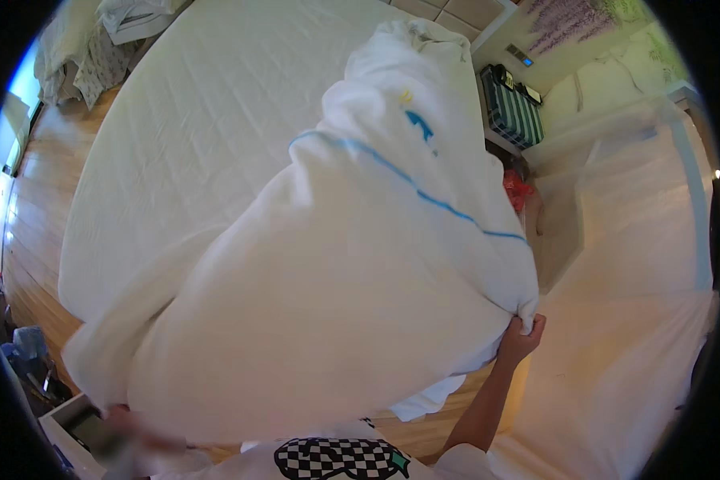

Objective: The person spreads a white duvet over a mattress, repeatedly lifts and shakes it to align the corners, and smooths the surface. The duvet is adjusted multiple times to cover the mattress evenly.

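A large white quilt [336,288] with blue piping and a small blue motif spreads from the far right of the bed down toward my body. My right hand [521,339] pinches its edge at the right, by the bed's side. At the lower left my left hand [129,420], blurred, grips the quilt's near left corner. Between my hands the fabric is lifted and billows over the bed's near end. Its far part lies bunched on the pale quilted mattress [186,120], whose left half is uncovered.
Translucent plastic sheeting [630,252] hangs along the right. Beyond it stand a green striped box [513,111] and a red plastic bag [518,191]. Wooden floor [42,240] runs along the left. An open white drawer or box [75,426] is near my left hand. Draped cloth [90,54] sits at upper left.
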Demonstrator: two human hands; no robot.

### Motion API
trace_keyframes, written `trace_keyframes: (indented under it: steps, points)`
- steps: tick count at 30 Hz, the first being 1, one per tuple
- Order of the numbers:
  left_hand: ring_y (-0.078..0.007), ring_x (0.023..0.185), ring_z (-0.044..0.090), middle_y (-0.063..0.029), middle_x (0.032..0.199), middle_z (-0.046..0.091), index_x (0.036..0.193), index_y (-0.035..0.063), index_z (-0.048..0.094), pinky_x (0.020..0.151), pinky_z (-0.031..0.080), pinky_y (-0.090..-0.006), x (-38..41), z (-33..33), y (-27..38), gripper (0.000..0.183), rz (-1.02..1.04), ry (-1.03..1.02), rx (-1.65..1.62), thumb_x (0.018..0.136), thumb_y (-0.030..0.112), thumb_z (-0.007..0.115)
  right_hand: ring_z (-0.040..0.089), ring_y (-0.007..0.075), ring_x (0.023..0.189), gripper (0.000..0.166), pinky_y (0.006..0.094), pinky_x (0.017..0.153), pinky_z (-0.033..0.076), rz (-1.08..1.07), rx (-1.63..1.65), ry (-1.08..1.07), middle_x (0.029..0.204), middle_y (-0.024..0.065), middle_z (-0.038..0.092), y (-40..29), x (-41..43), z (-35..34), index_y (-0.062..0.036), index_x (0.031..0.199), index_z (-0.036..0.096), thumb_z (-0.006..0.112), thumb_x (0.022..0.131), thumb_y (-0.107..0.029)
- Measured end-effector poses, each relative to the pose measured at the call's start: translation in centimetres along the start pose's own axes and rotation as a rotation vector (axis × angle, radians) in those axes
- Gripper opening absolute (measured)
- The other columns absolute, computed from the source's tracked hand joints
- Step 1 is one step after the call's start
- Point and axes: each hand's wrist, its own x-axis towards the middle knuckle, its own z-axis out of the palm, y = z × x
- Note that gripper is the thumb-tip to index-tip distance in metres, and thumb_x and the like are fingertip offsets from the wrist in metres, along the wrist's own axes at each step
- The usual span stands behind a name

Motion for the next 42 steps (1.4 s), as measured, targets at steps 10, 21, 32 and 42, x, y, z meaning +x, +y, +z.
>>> trace_keyframes:
  steps: [10,21,32,42]
  points:
    - [-0.0170,0.074,0.061,-0.0110,0.082,0.065,0.097,0.0000,0.060,0.066,0.048,-0.0317,-3.6,-9.7,-11.5,0.030,-0.460,-0.334,0.943,0.068,0.006,0.065,0.049,0.0337,0.096,0.038,0.0420,0.085,0.039,-0.224,-0.480,-0.702,0.102,0.0163,0.052,0.4,-13.1,8.6,-0.0039,0.102,0.052,0.065,0.067,-0.012]
    - [-0.0335,0.061,0.056,-0.0109,0.066,0.055,0.072,0.0063,0.048,0.061,0.046,-0.0441,-11.6,-4.8,-13.2,0.024,0.010,-1.424,0.736,0.070,0.024,0.064,0.060,0.0301,0.081,0.038,0.0401,0.069,0.047,-0.625,-0.407,-1.266,0.088,0.0188,0.060,-21.7,-29.7,19.4,-0.0021,0.091,0.059,0.064,0.070,-0.034]
    - [-0.0316,0.100,0.046,-0.0139,0.101,0.052,0.097,0.0046,0.052,0.089,0.035,-0.0396,-4.1,-13.5,-16.8,0.037,-0.034,-0.576,0.796,0.070,0.021,0.070,0.057,0.0381,0.080,0.029,0.0402,0.074,0.046,-0.196,-0.037,-1.139,0.085,0.0237,0.059,-15.1,-30.6,17.5,0.0019,0.091,0.057,0.051,0.067,-0.013]
    - [-0.0251,0.114,0.043,-0.0128,0.127,0.042,0.130,0.0034,0.033,0.088,0.039,-0.0363,1.3,-8.4,-26.0,0.072,-1.079,-0.666,0.101,0.080,0.052,0.052,0.059,0.0363,0.081,0.037,0.0371,0.073,0.046,-0.026,0.636,-1.138,0.086,0.0221,0.060,-18.9,-27.0,3.5,0.0003,0.101,0.055,0.049,0.065,-0.006]
